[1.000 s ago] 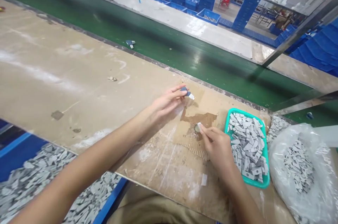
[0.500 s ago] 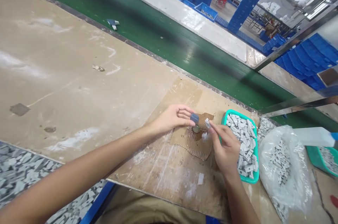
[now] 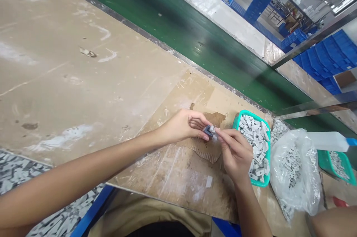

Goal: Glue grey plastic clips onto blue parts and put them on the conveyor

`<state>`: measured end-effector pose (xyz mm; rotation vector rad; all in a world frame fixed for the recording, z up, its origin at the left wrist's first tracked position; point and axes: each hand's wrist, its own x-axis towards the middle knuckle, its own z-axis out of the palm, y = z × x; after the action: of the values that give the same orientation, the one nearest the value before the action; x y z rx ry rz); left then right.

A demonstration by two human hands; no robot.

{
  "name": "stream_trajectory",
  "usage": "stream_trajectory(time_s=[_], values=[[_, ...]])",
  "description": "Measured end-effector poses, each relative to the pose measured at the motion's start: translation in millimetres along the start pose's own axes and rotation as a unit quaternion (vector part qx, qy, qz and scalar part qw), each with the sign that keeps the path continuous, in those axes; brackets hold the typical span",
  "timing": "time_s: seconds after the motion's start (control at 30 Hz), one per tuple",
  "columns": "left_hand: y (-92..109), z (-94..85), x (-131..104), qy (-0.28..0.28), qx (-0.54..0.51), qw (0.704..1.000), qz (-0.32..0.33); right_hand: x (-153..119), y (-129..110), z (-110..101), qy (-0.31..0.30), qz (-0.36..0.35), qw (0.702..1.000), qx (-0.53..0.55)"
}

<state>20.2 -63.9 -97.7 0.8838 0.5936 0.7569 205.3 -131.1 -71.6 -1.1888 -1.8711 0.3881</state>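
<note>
My left hand (image 3: 192, 125) pinches a small dark grey-blue plastic piece (image 3: 208, 130) between thumb and fingers. Closed on a small light grey plastic piece (image 3: 212, 129), my right hand (image 3: 235, 149) meets it from the right. The two pieces touch, though the fingertips partly cover where they join. Beneath the hands lies a torn cardboard scrap (image 3: 205, 153) on the worktable. Just right of my right hand stands a turquoise basket (image 3: 268, 155) full of light grey pieces (image 3: 255, 136).
A clear plastic bag (image 3: 306, 188) of small parts, a white bottle (image 3: 327, 142) and a second turquoise basket (image 3: 350, 173) stand at right. A green conveyor belt (image 3: 178, 47) runs behind the table. Many grey pieces (image 3: 69, 211) fill a blue-edged container at lower left. Someone's arm (image 3: 334, 222) shows lower right.
My hands have come together, and the light grey piece now touches the dark one. The view has shifted slightly. An arm has appeared at lower right.
</note>
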Motion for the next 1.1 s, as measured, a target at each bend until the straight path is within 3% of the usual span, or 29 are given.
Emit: stream_trajectory(time_s=[0.37, 0.73, 1.1], values=[[-0.6, 0.5, -1.6, -0.007, -0.005, 1.0, 0.008, 2.2, 0.2, 0.3, -0.01, -0.01, 1.0, -0.005], [-6.8, 1.2, -1.5, 0.03, 0.001, 1.0, 0.0, -2.2, 7.0, 0.2, -0.027, -0.009, 1.0, -0.012], [-15.2, 5.0, -1.7, 0.077, 0.015, 0.997, 0.01, -0.7, 5.1, 1.0, -0.034, 0.04, 0.999, -0.004]])
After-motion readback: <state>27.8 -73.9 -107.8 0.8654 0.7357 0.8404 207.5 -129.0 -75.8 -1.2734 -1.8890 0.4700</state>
